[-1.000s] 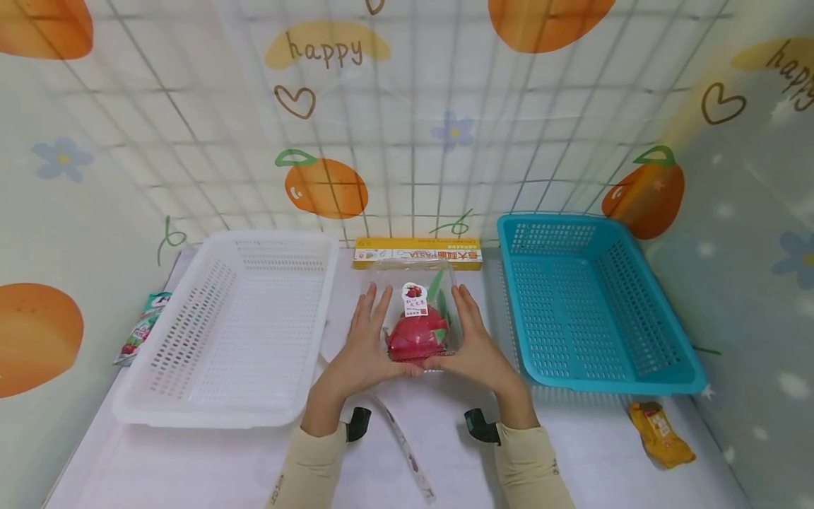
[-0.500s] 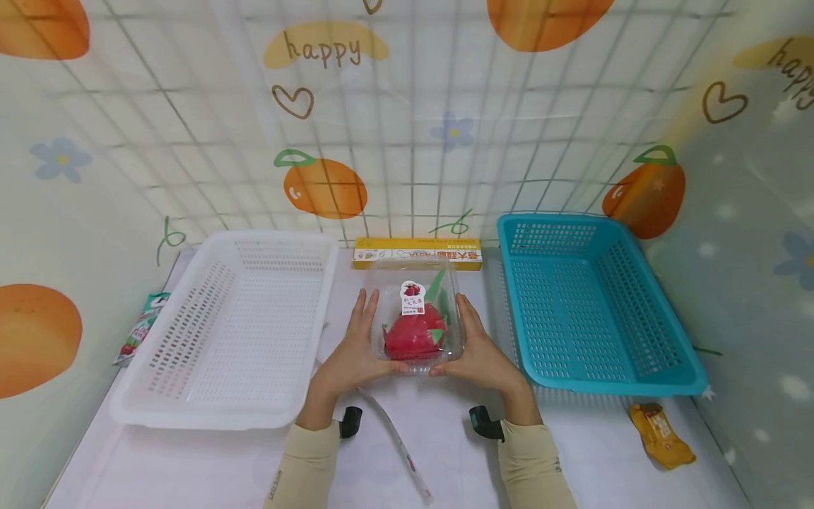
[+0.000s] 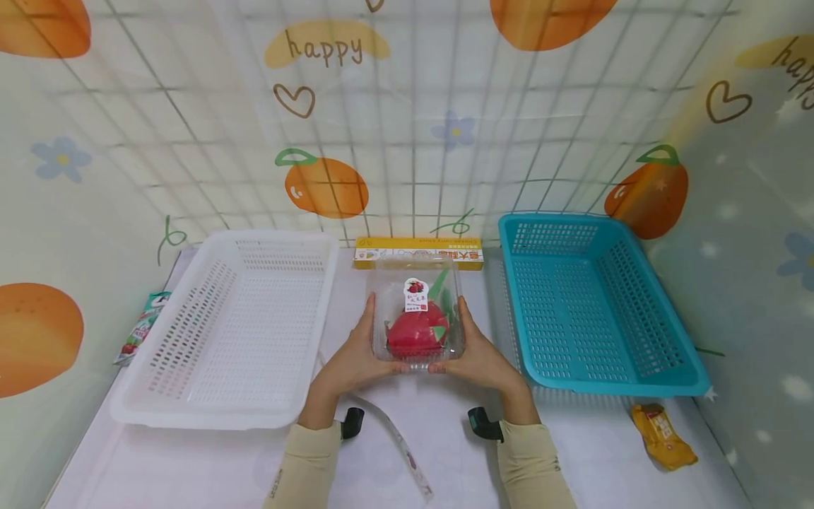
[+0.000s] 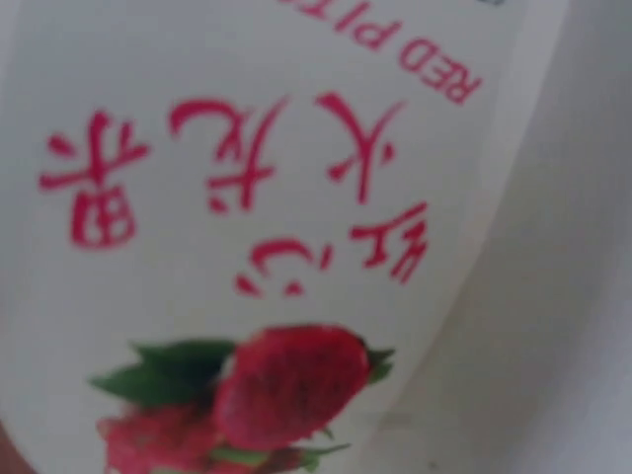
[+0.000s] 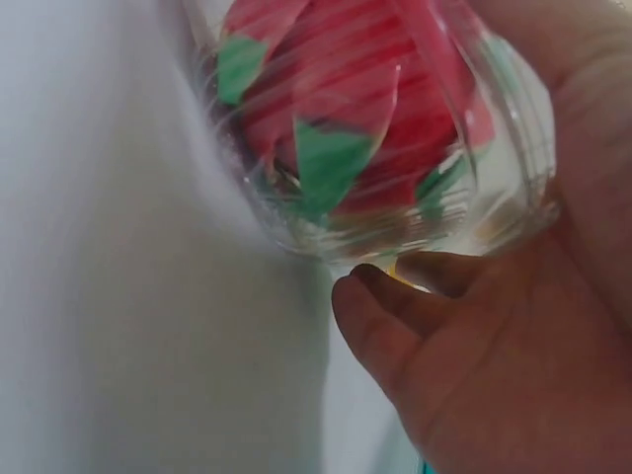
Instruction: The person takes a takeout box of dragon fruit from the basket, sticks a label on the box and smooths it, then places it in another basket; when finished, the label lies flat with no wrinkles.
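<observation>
Both hands hold a clear plastic clamshell box (image 3: 396, 300), one at each side. Inside it lies a red dragon fruit (image 3: 416, 334) with green scales, and a white sticker (image 3: 416, 297) is on the lid. My left hand (image 3: 352, 360) grips the left side, my right hand (image 3: 478, 359) the right, thumbs along the near edge. In the right wrist view, that hand (image 5: 484, 346) has its fingers at the box's underside and the dragon fruit (image 5: 346, 109) shows through the plastic. A white label (image 4: 197, 286) printed with dragon fruits fills most of the left wrist view; the left hand is mostly hidden there.
A white basket (image 3: 121, 406) stands at left, a teal basket (image 3: 636, 385) at right. Behind the box lies a yellow pasta box (image 3: 365, 254). A printed strip (image 3: 407, 452) lies in front. Small packets lie at the edges: green (image 3: 143, 329) left, orange-yellow (image 3: 664, 438) right.
Both hands have shifted from over the clamshell box to its sides, their far fingers now partly hidden behind it. The box and fruit sit slightly farther up in the head view.
</observation>
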`<state>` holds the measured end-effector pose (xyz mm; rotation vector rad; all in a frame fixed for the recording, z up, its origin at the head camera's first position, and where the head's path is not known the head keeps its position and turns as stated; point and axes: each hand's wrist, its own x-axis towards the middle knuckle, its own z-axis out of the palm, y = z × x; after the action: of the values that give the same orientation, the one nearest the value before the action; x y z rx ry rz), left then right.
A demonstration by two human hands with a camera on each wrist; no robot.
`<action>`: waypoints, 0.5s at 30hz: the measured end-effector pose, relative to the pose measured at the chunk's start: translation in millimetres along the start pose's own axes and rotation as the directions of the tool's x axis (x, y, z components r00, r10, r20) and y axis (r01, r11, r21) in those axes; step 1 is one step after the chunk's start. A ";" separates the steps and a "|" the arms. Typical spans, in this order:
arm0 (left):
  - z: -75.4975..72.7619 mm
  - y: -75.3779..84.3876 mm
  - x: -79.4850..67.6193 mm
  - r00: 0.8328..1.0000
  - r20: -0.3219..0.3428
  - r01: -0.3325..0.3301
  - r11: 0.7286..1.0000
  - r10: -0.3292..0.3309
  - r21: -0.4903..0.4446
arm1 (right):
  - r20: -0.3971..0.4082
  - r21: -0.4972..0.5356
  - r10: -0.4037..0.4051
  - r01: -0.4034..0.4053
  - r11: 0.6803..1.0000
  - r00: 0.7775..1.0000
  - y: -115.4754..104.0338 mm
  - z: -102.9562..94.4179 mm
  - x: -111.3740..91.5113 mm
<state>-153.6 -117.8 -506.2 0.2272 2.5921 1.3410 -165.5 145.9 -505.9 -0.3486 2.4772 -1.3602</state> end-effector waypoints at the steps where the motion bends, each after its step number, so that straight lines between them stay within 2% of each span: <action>1: -0.1 0.3 0.1 1.000 0.003 0.003 1.000 -0.003 -0.005 | 0.000 -0.001 0.002 -0.002 1.000 1.000 0.0 0.1 0.3; 9: 0.2 -0.3 0.6 0.999 0.028 0.030 0.996 -0.028 -0.083 | -0.021 -0.008 0.030 -0.030 1.000 0.999 -5.1 2.3 0.9; 15: -0.3 2.1 1.0 0.999 0.022 0.037 0.991 -0.035 -0.125 | -0.035 0.022 0.018 -0.017 1.000 0.999 -9.9 1.2 0.3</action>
<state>-154.6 -116.6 -504.5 0.1714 2.4722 1.4750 -164.7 139.7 -498.1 -0.2999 2.4857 -1.3974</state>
